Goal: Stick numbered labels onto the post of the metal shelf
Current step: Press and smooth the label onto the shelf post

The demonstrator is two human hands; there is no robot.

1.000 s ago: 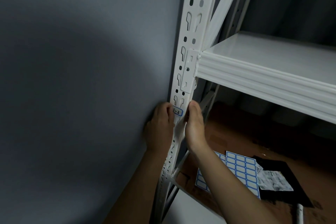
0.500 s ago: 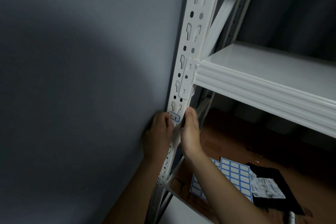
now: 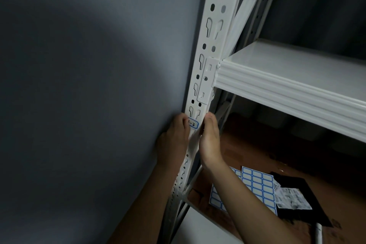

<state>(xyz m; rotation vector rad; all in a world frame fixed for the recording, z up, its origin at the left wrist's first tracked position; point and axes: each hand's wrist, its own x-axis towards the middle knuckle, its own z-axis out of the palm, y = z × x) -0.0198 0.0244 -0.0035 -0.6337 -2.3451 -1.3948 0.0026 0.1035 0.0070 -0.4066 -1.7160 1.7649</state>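
white slotted post [image 3: 214, 31] — blue-edged rectangular label [image 3: 193, 124]

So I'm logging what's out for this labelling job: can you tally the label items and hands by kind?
Label stuck on the post: 1
Label sheets on the floor: 2, one partly hidden behind the right forearm
Hands at the post: 2, left hand and right hand
Total: 5
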